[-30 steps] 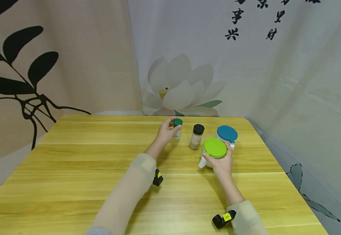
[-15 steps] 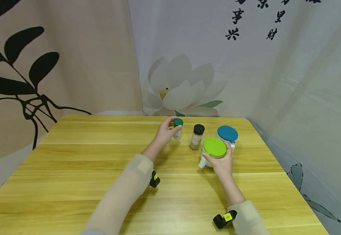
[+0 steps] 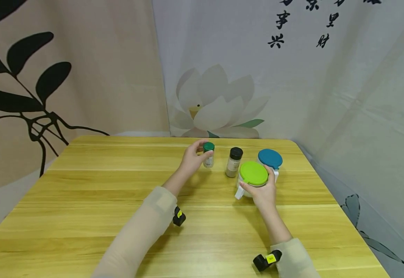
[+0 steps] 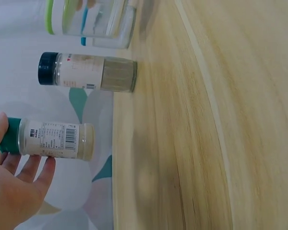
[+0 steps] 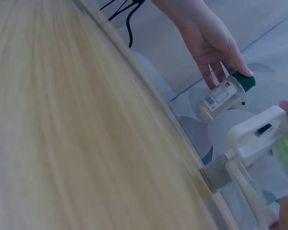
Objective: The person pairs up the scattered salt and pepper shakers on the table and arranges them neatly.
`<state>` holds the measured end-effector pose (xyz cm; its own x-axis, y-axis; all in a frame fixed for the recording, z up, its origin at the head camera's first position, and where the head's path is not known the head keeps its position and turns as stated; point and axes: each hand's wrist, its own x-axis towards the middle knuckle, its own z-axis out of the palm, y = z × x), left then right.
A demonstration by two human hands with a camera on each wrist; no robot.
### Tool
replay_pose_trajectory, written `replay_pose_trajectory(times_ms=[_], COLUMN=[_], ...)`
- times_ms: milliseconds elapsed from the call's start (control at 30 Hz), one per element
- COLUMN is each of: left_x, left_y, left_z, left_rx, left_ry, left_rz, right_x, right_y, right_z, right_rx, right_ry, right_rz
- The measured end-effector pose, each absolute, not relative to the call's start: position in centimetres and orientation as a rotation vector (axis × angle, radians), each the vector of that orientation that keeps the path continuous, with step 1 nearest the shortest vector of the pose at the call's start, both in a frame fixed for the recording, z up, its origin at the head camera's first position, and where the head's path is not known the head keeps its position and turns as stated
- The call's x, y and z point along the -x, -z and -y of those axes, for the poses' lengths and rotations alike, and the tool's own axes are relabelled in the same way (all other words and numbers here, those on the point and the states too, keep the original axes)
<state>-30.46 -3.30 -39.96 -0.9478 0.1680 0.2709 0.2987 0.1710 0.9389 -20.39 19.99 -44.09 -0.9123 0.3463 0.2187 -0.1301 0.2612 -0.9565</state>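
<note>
My left hand (image 3: 189, 161) pinches a small clear spice jar (image 3: 208, 161) by its green cap, thumb on one side and fingers on the other. In the left wrist view that spice jar (image 4: 53, 139) is upright, with its base held off the table and a barcode label showing. My right hand (image 3: 265, 194) grips a clear storage jar with a bright green lid (image 3: 253, 173), thumb and fingers spread around its sides. A white handle (image 5: 261, 133) sticks out from this jar. Whether its base touches the table cannot be told.
A black-capped spice jar (image 3: 233, 165) stands between the hands, close to the green-lidded jar. Behind the right hand is another jar with a blue lid (image 3: 270, 158), partly hidden. The wooden table (image 3: 84, 216) ends at a cloth backdrop (image 3: 327, 96).
My left hand has moved slightly left and nearer with the green-capped spice jar. The right hand keeps its hold, and the green-lidded jar shifts only a little.
</note>
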Motion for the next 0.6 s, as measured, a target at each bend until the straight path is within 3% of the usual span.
replay_pose_trajectory(times_ms=[600], left_x=[29.0], left_y=[39.3], left_z=[5.0], left_rx=[0.373], left_ry=[1.894], left_rz=[2.310], right_x=[19.9], right_y=[43.0], right_z=[-19.4], right_rx=[0.065], right_ry=[-1.779], right_rz=[2.142])
